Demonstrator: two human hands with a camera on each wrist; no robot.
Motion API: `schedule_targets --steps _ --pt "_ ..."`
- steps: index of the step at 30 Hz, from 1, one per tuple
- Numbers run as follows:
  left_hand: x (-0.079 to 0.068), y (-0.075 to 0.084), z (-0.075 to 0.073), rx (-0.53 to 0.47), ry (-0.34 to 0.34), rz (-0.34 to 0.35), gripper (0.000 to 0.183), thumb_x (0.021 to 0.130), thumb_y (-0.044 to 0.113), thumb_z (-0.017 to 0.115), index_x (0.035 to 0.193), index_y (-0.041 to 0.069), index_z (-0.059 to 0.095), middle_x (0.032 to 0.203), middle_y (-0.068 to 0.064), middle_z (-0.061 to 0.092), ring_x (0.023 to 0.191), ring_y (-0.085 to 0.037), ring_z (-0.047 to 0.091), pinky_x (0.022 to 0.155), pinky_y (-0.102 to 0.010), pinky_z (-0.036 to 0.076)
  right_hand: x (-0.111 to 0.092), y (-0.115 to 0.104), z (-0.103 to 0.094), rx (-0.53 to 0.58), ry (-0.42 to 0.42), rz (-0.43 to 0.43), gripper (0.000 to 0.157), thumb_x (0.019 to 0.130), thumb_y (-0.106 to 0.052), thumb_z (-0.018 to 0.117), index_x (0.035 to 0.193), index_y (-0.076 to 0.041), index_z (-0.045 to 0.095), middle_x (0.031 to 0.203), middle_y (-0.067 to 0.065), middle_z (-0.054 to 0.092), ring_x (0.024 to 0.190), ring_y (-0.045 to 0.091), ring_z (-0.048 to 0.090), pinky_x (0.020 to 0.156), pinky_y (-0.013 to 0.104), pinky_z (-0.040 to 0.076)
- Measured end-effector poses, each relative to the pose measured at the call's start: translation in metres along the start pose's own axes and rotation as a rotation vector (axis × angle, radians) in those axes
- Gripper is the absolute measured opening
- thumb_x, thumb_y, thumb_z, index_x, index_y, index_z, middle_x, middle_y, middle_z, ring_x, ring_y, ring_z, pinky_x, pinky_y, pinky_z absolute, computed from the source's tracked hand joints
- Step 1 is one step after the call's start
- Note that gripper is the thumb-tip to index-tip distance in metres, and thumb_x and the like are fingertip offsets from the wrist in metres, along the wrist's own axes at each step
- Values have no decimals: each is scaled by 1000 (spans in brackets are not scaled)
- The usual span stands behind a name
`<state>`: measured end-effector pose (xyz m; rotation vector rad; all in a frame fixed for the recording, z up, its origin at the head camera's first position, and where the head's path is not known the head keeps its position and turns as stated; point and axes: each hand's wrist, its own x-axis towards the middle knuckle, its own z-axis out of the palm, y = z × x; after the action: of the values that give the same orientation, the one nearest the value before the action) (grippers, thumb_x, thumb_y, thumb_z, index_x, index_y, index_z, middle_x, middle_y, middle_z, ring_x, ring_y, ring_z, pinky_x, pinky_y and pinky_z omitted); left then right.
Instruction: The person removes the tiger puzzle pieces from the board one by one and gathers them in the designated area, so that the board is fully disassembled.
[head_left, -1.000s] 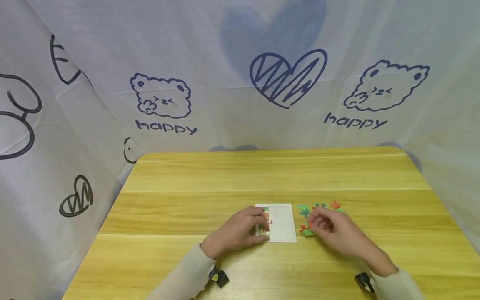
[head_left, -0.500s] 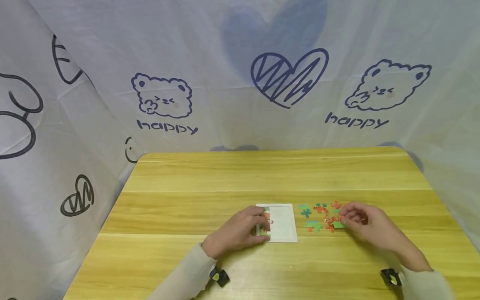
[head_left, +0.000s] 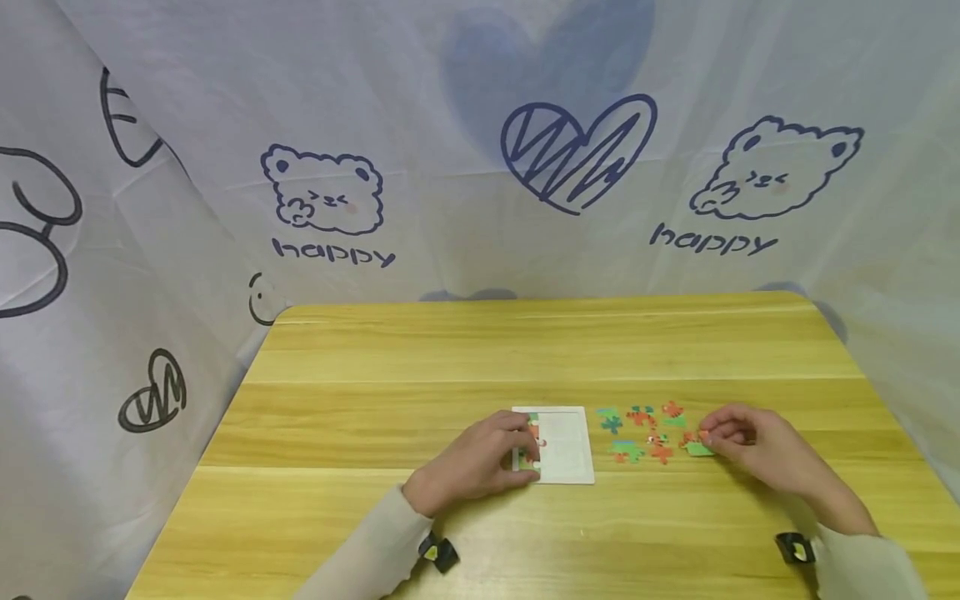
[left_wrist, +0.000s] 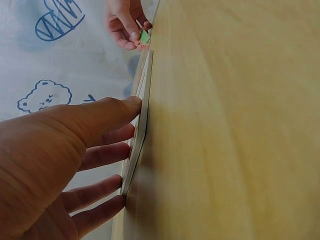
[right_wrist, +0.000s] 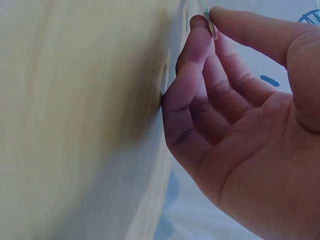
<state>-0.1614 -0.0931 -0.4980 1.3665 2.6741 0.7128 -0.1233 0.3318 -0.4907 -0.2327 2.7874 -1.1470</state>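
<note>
My left hand (head_left: 480, 462) rests on the left side of a white square puzzle tray (head_left: 564, 446), fingertips and thumb touching it. In the left wrist view the spread fingers (left_wrist: 102, 156) lie along the edge of the tray (left_wrist: 142, 117). Puzzle pieces (head_left: 528, 457) in green and orange fill the tray's left column, partly hidden by the hand. Right of the loose pieces, my right hand (head_left: 768, 454) pinches a green and orange puzzle piece (head_left: 701, 448) between thumb and fingers. That piece shows edge-on in the right wrist view.
Several loose puzzle pieces (head_left: 628, 451) lie in two rough rows between the tray and my right hand. The wooden table (head_left: 420, 358) ends at a white curtain (head_left: 442, 200) with bear and heart drawings.
My right hand has moved to the right, away from the tray, bringing a green and orange puzzle piece out past the other loose pieces. My left hand has stayed on the tray.
</note>
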Motion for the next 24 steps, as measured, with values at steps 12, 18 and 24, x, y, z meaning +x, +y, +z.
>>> schedule_targets --steps 12,18,24 --pt "0 1 -1 0 -7 -7 15 97 30 86 102 17 80 116 6 71 124 -17 66 114 -32 56 2 -2 4 -13 -14 -1 21 99 -8 79 118 0 74 100 5 77 82 -1 65 71 21 58" --pt "1 0 -1 11 -12 -7 16 97 30 86 103 17 80 113 6 70 117 -15 66 109 -29 57 2 -6 4 -13 0 -3 20 100 -9 79 117 -1 74 100 4 76 82 0 64 71 22 57" --pt "0 1 -2 32 -23 -13 16 98 32 85 104 17 81 114 6 74 117 -14 66 108 -28 57 2 -11 7 -24 19 -31 24 98 -11 83 117 0 74 100 4 77 82 -1 64 71 21 57"
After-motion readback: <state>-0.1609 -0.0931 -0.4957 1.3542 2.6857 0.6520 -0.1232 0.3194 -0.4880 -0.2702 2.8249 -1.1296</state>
